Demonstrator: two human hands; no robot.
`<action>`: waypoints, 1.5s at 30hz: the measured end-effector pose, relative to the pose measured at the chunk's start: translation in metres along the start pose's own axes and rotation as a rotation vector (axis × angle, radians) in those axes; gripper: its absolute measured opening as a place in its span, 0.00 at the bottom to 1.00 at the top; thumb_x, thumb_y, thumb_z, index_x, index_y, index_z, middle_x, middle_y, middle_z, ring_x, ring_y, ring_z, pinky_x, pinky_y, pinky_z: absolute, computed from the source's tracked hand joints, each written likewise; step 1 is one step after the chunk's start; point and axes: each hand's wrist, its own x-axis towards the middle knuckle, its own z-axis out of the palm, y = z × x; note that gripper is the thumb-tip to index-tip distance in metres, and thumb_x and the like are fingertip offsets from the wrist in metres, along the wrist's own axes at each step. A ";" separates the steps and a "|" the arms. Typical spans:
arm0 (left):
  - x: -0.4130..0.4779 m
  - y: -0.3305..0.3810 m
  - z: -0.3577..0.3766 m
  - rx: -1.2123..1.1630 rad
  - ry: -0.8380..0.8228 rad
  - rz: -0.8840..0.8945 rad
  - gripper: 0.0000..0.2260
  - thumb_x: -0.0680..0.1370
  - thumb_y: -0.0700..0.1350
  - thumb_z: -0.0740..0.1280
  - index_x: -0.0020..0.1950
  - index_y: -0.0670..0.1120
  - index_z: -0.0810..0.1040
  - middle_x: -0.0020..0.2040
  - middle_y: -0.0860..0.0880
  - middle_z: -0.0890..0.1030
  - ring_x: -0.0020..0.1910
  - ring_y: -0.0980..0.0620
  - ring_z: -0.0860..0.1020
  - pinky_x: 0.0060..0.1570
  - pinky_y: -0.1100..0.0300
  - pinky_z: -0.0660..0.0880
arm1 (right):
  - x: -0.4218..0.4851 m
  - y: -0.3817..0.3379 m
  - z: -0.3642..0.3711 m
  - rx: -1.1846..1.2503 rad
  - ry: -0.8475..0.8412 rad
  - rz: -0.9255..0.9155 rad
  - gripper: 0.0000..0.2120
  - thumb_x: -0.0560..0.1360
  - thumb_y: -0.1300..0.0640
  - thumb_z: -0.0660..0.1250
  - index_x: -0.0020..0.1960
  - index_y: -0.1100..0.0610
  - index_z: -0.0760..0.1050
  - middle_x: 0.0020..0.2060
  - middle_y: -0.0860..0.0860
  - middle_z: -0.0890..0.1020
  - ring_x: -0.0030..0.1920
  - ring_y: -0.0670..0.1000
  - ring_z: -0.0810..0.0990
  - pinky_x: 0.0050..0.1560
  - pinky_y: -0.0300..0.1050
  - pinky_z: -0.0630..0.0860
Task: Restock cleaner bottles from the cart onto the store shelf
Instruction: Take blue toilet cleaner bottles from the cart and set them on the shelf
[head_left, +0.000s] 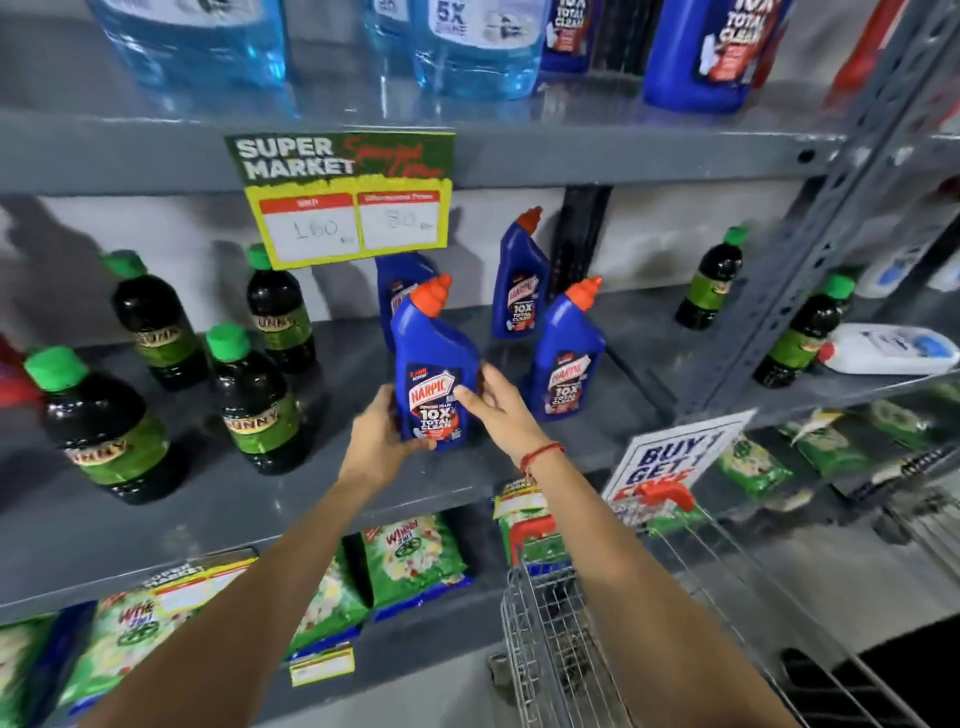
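1. At frame centre, both hands grasp one blue cleaner bottle (434, 374): left hand (382, 434) under its base, right hand (498, 408) on its side, steadying it upright.
2. It sits on the grey shelf (182, 499), label outward, likely to line up with three matching bottles behind.
3. The cart (576, 613) waits at lower right.

Single head-worn wide-angle view, looking forward and slightly down, close to the grey shelf (519, 467), with the cart (649, 623) at lower right.
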 end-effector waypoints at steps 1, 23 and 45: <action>0.001 -0.003 0.000 0.016 0.004 0.000 0.29 0.59 0.33 0.78 0.52 0.48 0.69 0.47 0.50 0.80 0.44 0.55 0.79 0.44 0.69 0.77 | 0.002 0.003 -0.001 -0.017 -0.008 0.009 0.17 0.77 0.65 0.60 0.64 0.57 0.66 0.58 0.49 0.73 0.54 0.39 0.75 0.46 0.25 0.73; 0.012 -0.039 0.004 0.188 -0.083 -0.102 0.28 0.56 0.49 0.81 0.52 0.53 0.74 0.44 0.59 0.81 0.39 0.70 0.76 0.37 0.79 0.68 | -0.006 0.062 -0.060 -0.412 0.809 0.137 0.53 0.56 0.51 0.81 0.72 0.61 0.54 0.65 0.63 0.64 0.65 0.61 0.68 0.64 0.52 0.68; 0.034 -0.042 0.003 0.295 -0.096 -0.118 0.25 0.57 0.51 0.80 0.50 0.48 0.77 0.48 0.49 0.84 0.40 0.58 0.78 0.39 0.68 0.70 | 0.018 0.072 -0.067 -0.426 0.914 0.083 0.52 0.53 0.52 0.80 0.70 0.56 0.55 0.63 0.58 0.70 0.60 0.55 0.72 0.57 0.43 0.67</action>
